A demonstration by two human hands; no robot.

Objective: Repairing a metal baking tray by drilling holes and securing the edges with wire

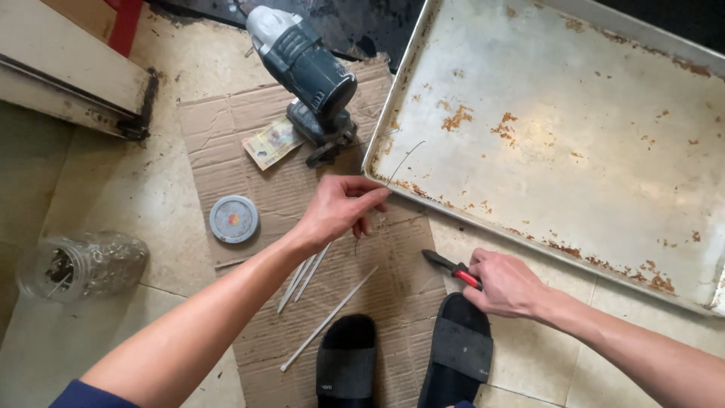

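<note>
Left arm enters from lower left, bare forearm stretched diagonally up toward centre; dark blue sleeve edge at the upper arm. Left hand [341, 208] palm down, wrist bent slightly, thumb and forefinger pinched together at the tips, remaining fingers curled loosely beneath. Right arm enters from lower right, forearm angled up and leftward. Right hand [504, 283] lower than the left, well apart from it, fingers wrapped into a closed fist-like grip, knuckles up, thumb side facing left.

A rusted metal tray [574, 128] lies beside a cardboard sheet [264, 189]. On the cardboard rest a power tool [310, 72], a folded banknote [272, 142] and a round lid [234, 219]. A glass jar [83, 264] lies on its side on the tiled floor [113, 189].
</note>
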